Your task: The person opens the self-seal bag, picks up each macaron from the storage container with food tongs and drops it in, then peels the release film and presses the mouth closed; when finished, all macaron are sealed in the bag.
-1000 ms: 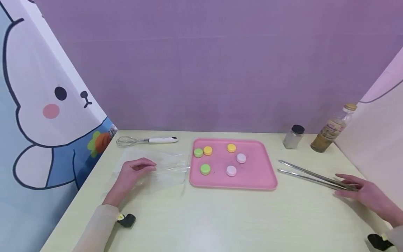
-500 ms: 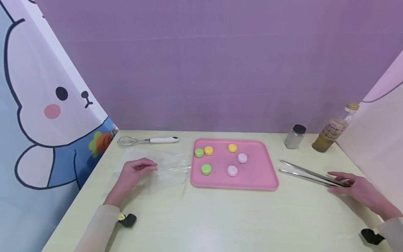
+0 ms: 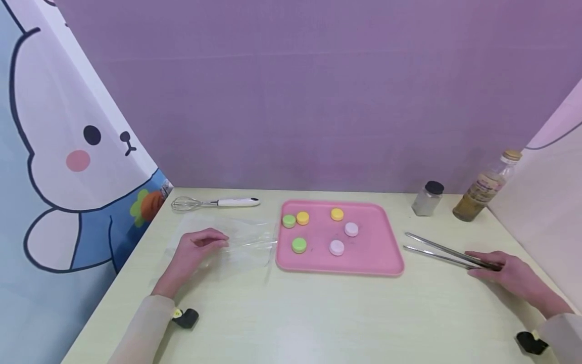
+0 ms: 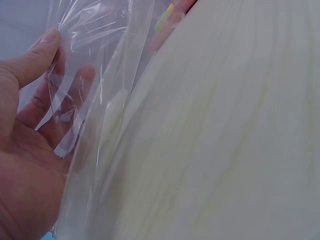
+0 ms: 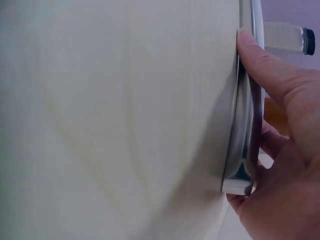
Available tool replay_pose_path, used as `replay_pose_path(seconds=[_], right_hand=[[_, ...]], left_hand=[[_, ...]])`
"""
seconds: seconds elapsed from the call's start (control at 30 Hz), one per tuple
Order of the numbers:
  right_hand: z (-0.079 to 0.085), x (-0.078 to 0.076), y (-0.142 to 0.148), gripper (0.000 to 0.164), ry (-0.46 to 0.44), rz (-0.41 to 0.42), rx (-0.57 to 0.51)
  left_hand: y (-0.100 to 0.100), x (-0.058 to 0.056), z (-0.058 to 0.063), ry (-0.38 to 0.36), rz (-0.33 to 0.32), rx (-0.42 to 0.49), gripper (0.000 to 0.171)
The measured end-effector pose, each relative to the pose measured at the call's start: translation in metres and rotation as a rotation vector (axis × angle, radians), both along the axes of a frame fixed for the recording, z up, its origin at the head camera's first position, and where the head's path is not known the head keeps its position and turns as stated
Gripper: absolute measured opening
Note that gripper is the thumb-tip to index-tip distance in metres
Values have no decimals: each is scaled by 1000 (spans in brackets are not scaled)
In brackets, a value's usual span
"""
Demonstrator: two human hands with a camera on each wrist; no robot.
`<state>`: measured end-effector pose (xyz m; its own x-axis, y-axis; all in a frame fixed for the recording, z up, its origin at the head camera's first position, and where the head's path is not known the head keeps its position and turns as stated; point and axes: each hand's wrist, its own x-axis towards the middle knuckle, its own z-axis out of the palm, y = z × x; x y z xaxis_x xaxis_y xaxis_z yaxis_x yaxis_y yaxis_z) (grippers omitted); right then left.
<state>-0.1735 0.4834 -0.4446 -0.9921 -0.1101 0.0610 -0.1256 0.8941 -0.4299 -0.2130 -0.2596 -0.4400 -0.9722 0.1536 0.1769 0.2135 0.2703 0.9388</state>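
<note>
My left hand (image 3: pixel 195 253) pinches the edge of a clear plastic bag (image 3: pixel 247 245) between thumb and fingers. In the left wrist view the bag's film (image 4: pixel 107 75) stands partly raised, with some fingers seen through it. At the right, my right hand (image 3: pixel 511 273) grips metal tongs (image 3: pixel 438 250) near their joined end, arms spread and tips toward the tray. The right wrist view shows the thumb (image 5: pixel 270 65) along one side of the tongs (image 5: pixel 244 125). On a pink tray (image 3: pixel 373 258) lie green, yellow and pale lilac macarons (image 3: pixel 337 247).
A whisk (image 3: pixel 218 202) with a white handle lies behind the bag. At the back right stand a jar (image 3: pixel 426 199) with a black lid and a corked bottle (image 3: pixel 484 189) of brownish liquid. A purple backdrop (image 3: pixel 291 101) rises behind the table.
My right hand has slid left along the tongs, nearer their middle, while the tongs stay about in place. The left hand keeps its hold on the bag.
</note>
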Motion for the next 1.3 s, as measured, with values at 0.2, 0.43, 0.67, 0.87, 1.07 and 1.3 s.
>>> replay_pose_path(seconds=[0.2, 0.43, 0.67, 0.87, 1.07, 1.3], right_hand=[[-1, 2, -2, 41, 48, 20, 7], [-2, 9, -4, 39, 60, -2, 4], [5, 17, -6, 35, 137, 12, 2], [12, 26, -10, 36, 117, -11, -37], [28, 33, -26, 53, 13, -48, -39], [48, 39, -52, 50, 30, -74, -62]], left_hand=[[0, 0, -1, 7, -4, 11, 25], [0, 0, -2, 6, -13, 34, 26], [1, 1, -2, 14, -13, 32, 25], [2, 0, -2, 11, -15, 21, 27], [2, 1, -3, 4, -10, 19, 28], [3, 1, -1, 0, -2, 9, 29]])
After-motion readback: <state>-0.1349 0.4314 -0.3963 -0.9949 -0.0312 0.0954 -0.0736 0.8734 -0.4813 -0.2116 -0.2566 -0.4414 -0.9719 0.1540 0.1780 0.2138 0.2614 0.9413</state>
